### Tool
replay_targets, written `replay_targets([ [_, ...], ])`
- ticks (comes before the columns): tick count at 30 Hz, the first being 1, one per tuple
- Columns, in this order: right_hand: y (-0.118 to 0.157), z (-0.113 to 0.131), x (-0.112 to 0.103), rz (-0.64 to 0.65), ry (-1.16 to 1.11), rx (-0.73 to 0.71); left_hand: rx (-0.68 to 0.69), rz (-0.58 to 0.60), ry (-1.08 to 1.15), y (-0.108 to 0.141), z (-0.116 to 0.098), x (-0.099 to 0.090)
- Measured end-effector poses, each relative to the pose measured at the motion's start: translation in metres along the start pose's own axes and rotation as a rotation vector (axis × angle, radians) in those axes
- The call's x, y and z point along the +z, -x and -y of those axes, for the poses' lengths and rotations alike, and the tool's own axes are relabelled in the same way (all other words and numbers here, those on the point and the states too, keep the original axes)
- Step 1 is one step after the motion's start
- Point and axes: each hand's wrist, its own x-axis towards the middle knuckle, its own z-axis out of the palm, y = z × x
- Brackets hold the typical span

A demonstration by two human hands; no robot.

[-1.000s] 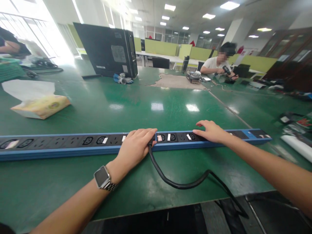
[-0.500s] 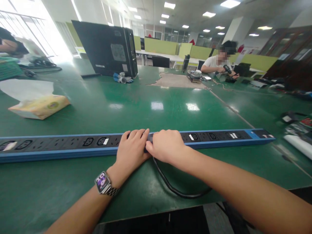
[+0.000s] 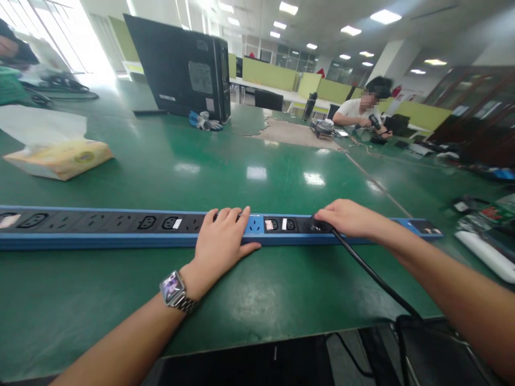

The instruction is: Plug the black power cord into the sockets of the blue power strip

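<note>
A long blue power strip point(image 3: 120, 240) with black socket modules lies across the table. My left hand point(image 3: 222, 236) grips it near the middle, fingers over the top and thumb stretched along the near side. In my right hand point(image 3: 346, 217) is a black plug point(image 3: 319, 223), pinched at a socket right of the blue socket module point(image 3: 255, 225). Whether its pins are fully in cannot be seen. From the plug a thick black cable point(image 3: 374, 274) runs down over the table's front edge. A watch point(image 3: 173, 288) is on my left wrist.
A tissue pack point(image 3: 64, 158) is at the left. Behind the strip stand a black computer case point(image 3: 181, 75) and gloves point(image 3: 205, 121). Across the green table point(image 3: 225, 171) a person point(image 3: 358, 110) holds a power drill. Clutter and a white roll point(image 3: 486, 254) lie right.
My right hand has moved right along the strip with the plug, away from my left hand, uncovering the blue socket module. The cable now trails to the right. My left hand stays on the strip.
</note>
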Motion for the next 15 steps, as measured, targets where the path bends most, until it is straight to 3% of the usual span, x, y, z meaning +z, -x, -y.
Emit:
replay_targets([
  [2, -0.004, -0.012, 0.013, -0.008, 0.034, -0.002, 0.005, 0.001, -0.004, 0.0, 0.0, 0.0],
  [5, -0.007, -0.01, 0.022, -0.044, 0.074, -0.003, 0.011, 0.003, -0.017, -0.001, 0.001, 0.0],
  [11, -0.01, 0.011, 0.012, 0.048, 0.14, 0.041, 0.009, -0.003, -0.016, -0.001, 0.001, 0.001],
  [15, -0.015, 0.015, 0.01, 0.046, 0.188, 0.104, 0.008, -0.006, -0.008, 0.0, 0.002, 0.001],
])
